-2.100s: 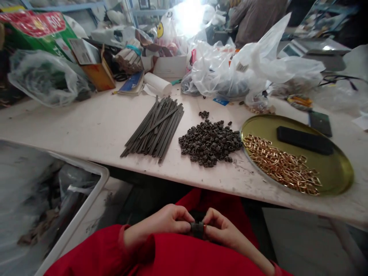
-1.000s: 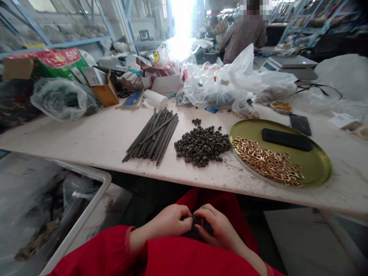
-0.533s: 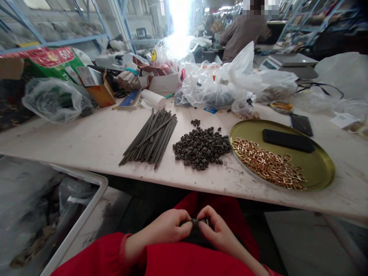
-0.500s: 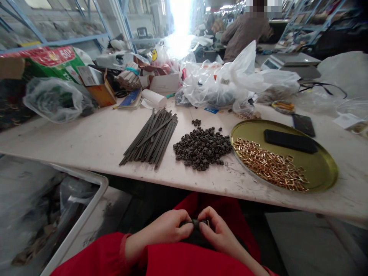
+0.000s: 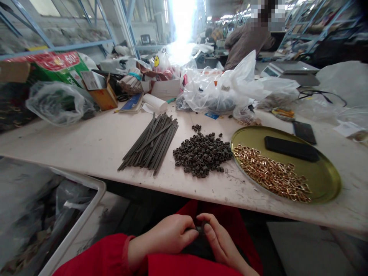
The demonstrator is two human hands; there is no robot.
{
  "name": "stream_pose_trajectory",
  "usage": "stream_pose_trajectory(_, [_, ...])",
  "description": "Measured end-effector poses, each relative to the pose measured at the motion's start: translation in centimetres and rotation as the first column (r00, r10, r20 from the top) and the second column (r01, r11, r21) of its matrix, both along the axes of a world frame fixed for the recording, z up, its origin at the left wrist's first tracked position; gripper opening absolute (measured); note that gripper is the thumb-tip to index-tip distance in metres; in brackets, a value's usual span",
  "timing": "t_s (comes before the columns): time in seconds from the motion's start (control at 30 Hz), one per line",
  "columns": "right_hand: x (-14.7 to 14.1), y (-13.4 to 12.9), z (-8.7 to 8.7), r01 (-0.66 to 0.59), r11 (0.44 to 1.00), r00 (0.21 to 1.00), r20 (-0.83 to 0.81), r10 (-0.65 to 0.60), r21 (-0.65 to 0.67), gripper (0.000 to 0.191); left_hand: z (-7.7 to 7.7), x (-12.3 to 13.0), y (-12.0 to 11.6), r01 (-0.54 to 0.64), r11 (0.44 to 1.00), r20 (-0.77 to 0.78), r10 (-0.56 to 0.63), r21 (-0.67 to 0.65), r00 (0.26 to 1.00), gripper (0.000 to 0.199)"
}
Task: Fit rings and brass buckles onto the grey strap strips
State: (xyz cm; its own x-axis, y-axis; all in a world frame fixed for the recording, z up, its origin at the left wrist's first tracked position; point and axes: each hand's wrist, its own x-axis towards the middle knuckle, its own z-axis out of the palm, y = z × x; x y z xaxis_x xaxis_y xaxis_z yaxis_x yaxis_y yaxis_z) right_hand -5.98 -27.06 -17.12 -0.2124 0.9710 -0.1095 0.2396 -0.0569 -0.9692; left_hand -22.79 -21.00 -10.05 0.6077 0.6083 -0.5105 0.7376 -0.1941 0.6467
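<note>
Low over my lap, in front of the table edge, both hands come together on a small dark strip (image 5: 200, 229), mostly hidden by the fingers. My left hand (image 5: 172, 232) pinches its left end between thumb and forefinger. My right hand (image 5: 217, 238) closes on the other end, where a small dark loop seems to sit at the thumb tip. On the table ahead lie a bundle of long dark strips (image 5: 151, 145), a heap of small dark loops (image 5: 202, 153) and a round gold tray (image 5: 324, 180) holding gold rectangular buckles (image 5: 273, 172).
A black oblong case (image 5: 291, 148) rests in the tray, with a dark phone (image 5: 304, 132) behind it. Clear plastic bags (image 5: 218, 92) crowd the table's back. A white-rimmed bin (image 5: 99, 188) stands at lower left. Another person (image 5: 247, 42) is in the background.
The right hand's fingers have shifted on the strip, and its thumb now points upward. The left hand keeps its pinch. The whole view has tilted slightly, so the table appears lower.
</note>
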Motion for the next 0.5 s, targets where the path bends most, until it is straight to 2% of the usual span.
stream_pose_trajectory(0.2, [-1.2,-0.9,-0.5,0.113,0.973,0.99,0.065,-0.128,0.201,0.033,-0.3,0.6,-1.3,-0.012,1.0,0.051,0.013,-0.028,0.999,0.027])
stream_pose_trajectory(0.27, [-1.2,-1.0,-0.4,0.1,0.96,0.989,0.077,-0.124,0.26,0.03,-0.3,0.8,-1.6,-0.038,0.998,0.102,0.043,-0.053,0.994,0.029])
stream_pose_trajectory(0.37, [-0.7,-0.4,0.6,0.003,0.928,0.99,0.127,-0.054,0.373,0.027,0.6,0.6,-0.9,-0.049,0.99,0.143,0.068,-0.132,0.987,0.03])
stream_pose_trajectory(0.43, [0.0,0.6,1.5,-0.087,0.893,0.974,0.224,-0.016,0.441,0.025,1.3,0.2,0.2,-0.025,0.999,0.128,0.031,-0.047,0.991,0.028])
stream_pose_trajectory(0.5, [1.0,2.1,1.9,-0.155,0.86,0.934,0.355,-0.032,0.487,0.021,1.3,0.0,1.7,0.014,0.983,0.07,-0.027,0.184,0.997,0.026])
